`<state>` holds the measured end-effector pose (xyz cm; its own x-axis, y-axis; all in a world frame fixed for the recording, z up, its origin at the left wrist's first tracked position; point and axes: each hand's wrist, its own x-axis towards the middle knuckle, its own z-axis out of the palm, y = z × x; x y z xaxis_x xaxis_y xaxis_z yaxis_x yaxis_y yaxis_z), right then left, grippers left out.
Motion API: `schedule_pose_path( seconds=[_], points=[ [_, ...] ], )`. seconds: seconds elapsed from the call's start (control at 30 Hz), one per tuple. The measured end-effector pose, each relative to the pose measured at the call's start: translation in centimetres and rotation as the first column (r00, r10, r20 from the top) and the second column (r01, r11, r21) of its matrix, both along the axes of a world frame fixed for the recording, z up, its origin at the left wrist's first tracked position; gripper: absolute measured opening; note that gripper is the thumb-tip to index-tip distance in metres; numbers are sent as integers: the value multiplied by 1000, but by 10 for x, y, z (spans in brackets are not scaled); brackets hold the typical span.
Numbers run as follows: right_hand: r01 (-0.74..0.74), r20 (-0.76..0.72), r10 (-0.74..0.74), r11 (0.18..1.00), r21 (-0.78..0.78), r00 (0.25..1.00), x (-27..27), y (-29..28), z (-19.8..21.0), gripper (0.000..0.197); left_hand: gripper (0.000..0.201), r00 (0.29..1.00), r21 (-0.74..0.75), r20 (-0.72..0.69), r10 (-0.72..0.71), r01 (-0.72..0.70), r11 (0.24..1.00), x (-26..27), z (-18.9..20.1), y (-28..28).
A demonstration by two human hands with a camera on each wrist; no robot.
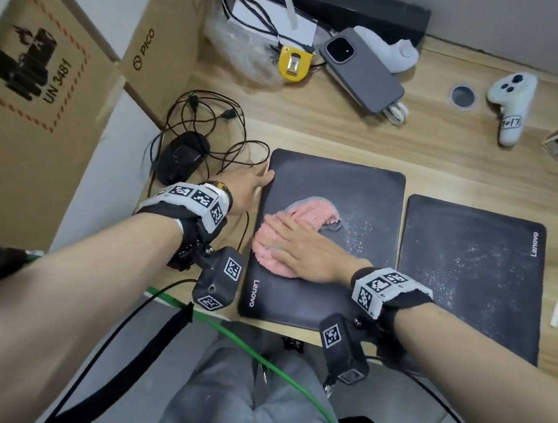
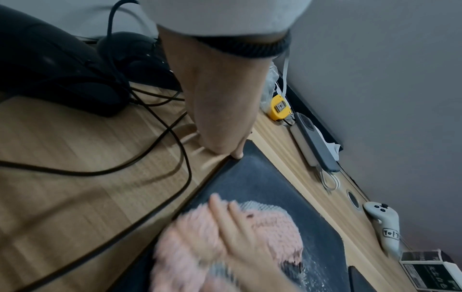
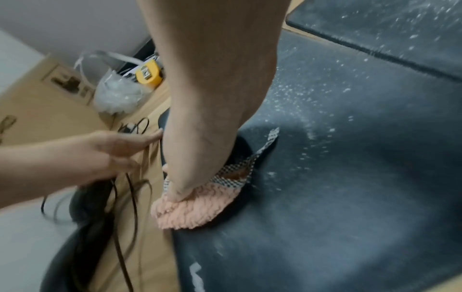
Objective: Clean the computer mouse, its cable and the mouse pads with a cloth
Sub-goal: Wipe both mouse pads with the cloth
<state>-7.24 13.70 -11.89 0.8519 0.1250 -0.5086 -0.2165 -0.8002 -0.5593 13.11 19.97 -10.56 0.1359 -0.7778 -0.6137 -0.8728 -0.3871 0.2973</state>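
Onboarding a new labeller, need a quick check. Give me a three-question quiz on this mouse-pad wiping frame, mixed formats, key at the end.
1. True or false: the right hand presses the pink cloth flat on the left mouse pad.
2. The left hand touches: A) the computer mouse B) the left mouse pad's edge C) the phone.
3. Fill in: the white specks on the right mouse pad look ____ yet.

Key: 1 true; 2 B; 3 not wiped

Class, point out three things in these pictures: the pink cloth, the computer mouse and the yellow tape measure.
pink cloth (image 1: 317, 212): head view, on its fluffy far edge, beyond the fingers.
computer mouse (image 1: 181, 158): head view, on the middle of its black back.
yellow tape measure (image 1: 294, 63): head view, on its yellow case, at the metal clip.
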Motion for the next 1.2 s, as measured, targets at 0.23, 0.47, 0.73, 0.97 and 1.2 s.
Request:
schedule_pose_path(
  seconds=[0.23, 0.47, 0.73, 0.97, 1.2],
  points=[
    [361, -28, -361, 932, -18, 932, 42, -36, -1, 51, 56, 1000, 5, -20, 21, -21, 1000, 2, 4, -3],
    [718, -28, -719, 695, -36, 694, -22, -66, -4, 52, 81, 1000, 51, 2, 25, -25, 998, 0, 3, 1],
    [763, 40, -771, 619, -186, 636, -41, -71, 2, 58, 117, 997, 9, 80, 19, -19, 1000, -11, -17, 16],
    [424, 60, -419, 896, -133, 906, 10, 0, -9, 57, 115, 995, 53, 96, 28, -33, 998, -16, -10, 17],
    [438, 78, -431, 881, -179, 899, -65, -36, -7, 58, 117, 993, 102, 104, 50, -60, 993, -21, -7, 13]
  ],
)
